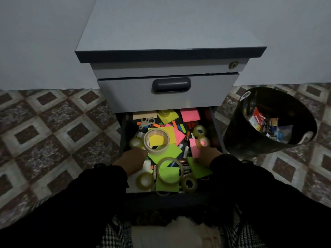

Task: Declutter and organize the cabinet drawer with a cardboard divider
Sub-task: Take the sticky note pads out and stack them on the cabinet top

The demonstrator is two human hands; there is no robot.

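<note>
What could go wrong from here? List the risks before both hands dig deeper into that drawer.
1. Scissors lie half buried among the notes at the back; a blind reach could meet the blades.
2. Tape rolls sit loosely on top of the pile; either hand could knock one over the drawer edge.
3. The bin stands close on the right; swept notes could land in it unsorted.

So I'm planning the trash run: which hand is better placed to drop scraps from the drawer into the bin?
Probably the right hand: it rests at the right side of the drawer, and the bin stands just past that side. The left hand is at the far side.
</note>
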